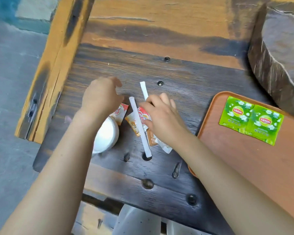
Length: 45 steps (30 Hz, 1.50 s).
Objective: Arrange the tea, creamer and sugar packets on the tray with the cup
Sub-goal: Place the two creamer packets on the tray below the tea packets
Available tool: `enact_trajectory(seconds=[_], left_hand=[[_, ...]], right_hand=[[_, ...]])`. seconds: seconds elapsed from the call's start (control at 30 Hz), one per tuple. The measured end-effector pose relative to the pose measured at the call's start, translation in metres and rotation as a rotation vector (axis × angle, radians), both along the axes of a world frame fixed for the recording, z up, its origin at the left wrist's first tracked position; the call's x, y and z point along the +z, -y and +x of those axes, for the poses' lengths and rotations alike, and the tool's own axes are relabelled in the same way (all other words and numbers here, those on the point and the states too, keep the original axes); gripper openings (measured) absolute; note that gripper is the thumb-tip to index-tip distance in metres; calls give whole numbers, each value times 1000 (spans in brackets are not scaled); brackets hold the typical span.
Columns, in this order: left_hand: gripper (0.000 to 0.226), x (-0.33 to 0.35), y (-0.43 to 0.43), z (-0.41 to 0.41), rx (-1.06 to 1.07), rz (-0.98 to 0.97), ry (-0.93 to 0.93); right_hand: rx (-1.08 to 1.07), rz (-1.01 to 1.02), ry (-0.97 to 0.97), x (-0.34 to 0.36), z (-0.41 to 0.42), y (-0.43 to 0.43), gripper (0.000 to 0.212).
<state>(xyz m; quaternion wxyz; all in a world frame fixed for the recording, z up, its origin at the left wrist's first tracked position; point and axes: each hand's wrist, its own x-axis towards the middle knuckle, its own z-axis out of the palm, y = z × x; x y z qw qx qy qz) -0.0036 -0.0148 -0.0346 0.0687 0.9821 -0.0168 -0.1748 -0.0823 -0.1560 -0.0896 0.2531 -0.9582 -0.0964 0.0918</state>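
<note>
Two green tea packets lie side by side at the far end of the brown tray on the right. On the dark wooden table, orange-and-white creamer packets lie under a long white sugar stick; a second sugar stick lies behind them. Another creamer packet rests against the white cup. My right hand presses on the creamer packets, fingers closing around them. My left hand hovers above the cup with fingers loosely curled, holding nothing.
A thick round slab of dark wood stands at the back right, close to the tray. The table's left edge drops to a grey floor. A pale speckled object sits at the near edge.
</note>
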Motion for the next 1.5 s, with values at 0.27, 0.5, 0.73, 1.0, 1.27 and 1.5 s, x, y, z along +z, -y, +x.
enact_trajectory(seconds=[0.27,0.5,0.73,1.0,1.27,1.5], left_hand=[[41,-21,-29,27,-313,155,-319],[38,-25,-31,31,-383,163,-312],[25,-21,-35,33,-302,-163,-127],[18,15,-11,20,-104,-441,123],[15,22,77,-45,183,-1060,-328],[9,-13,149,-107,-166,-769,-506]], right_hand=[[-11,-46,-118,-1,23,-13,36],[-53,43,-101,4,28,-18,32],[-369,495,-81,10,22,-1,44],[-724,879,-77,26,4,37,33],[-1041,1108,42,43,-76,107,22],[-1272,1044,81,36,-147,161,25]])
